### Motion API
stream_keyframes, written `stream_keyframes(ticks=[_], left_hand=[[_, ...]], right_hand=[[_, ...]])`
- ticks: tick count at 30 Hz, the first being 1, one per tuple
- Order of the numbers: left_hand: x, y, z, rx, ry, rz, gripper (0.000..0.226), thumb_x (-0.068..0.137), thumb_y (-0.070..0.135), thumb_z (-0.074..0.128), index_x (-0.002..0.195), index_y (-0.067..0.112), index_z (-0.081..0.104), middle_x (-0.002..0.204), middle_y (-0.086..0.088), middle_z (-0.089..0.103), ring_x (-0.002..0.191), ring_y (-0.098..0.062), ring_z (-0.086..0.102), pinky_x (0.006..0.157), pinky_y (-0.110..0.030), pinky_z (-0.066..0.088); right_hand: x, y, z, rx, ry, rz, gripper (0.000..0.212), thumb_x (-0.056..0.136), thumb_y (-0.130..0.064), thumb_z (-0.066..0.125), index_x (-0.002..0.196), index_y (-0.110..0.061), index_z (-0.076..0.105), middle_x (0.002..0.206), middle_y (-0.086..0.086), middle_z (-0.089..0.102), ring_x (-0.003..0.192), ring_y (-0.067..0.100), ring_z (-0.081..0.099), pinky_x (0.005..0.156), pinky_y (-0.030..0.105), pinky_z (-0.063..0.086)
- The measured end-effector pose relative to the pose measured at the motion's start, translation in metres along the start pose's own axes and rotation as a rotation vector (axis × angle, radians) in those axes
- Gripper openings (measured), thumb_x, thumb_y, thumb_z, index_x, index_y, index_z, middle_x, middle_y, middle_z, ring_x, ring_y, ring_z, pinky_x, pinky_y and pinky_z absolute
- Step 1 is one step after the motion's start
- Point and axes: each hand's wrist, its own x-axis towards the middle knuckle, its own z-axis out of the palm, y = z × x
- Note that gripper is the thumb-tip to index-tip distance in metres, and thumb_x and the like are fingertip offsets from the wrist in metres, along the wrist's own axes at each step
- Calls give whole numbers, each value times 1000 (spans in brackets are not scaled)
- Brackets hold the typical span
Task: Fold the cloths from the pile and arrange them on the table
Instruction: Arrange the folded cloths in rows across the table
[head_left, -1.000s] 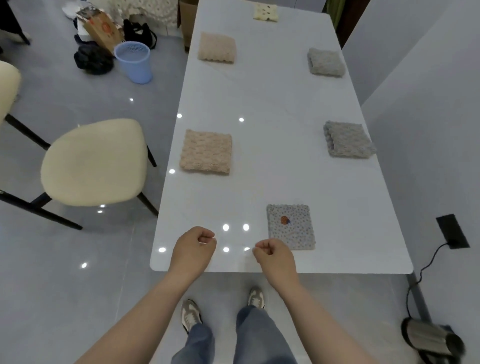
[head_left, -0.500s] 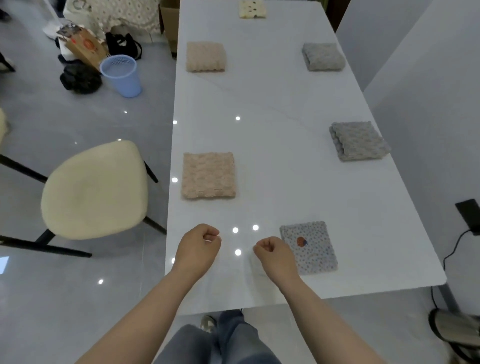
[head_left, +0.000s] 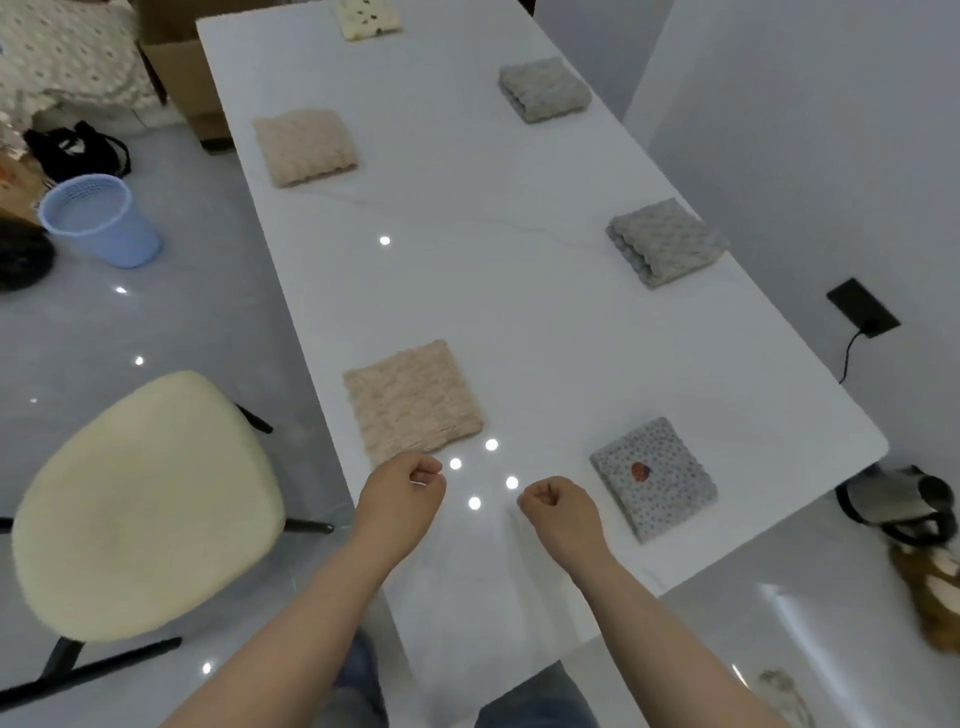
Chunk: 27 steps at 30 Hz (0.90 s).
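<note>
left hand (head_left: 402, 493) and right hand (head_left: 561, 512) are curled into fists over the white table (head_left: 467, 291), gripping nothing. the right is just beside the folded spotted grey cloth (head_left: 653, 478) — the left farther from it. a folded beige cloth (head_left: 413, 397) lies near it.

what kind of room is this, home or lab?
Probably a home dining area, possibly staged for recording: a long white marble-look table, a cream padded chair beside it, and a blue wastebasket on the glossy floor.
</note>
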Motion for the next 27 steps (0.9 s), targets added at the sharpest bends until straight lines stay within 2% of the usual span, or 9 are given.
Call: stream_keyframes(ticks=[6,14,20,24,27], left_hand=[[14,-24,-57,98,-159,150,9,89,14,56,94,20,61,83,9,58,68,-1,52,51,-6,36],[34,-20,-78,198,-305,226,11,89,14,55,96,20,61,87,9,59,78,-8,55,60,-12,38],[57,-9,-81,260,-303,256,15,88,10,53,93,22,60,90,9,60,78,-5,54,60,-9,36],[76,-1,-87,291,-298,274,15,87,12,55,97,20,63,94,6,62,80,-7,56,61,-10,36],[82,6,-87,285,-314,291,15,88,12,55,98,19,62,91,8,61,78,-3,55,60,-10,36]], right_hand=[[-41,-19,58,131,128,114,8,89,-21,61,90,-13,61,82,-3,59,76,12,56,60,17,38],[-62,-29,83,262,245,195,11,89,-21,61,97,-13,61,87,-4,59,76,10,54,62,19,40],[-44,-37,89,316,259,214,9,89,-19,60,94,-13,61,82,-5,58,76,11,54,64,20,40],[-32,-49,91,331,273,214,10,88,-19,60,95,-13,61,82,-5,58,76,10,54,65,20,40],[-27,-56,91,332,283,211,11,87,-19,60,96,-13,61,84,-5,58,76,9,54,64,19,40]])
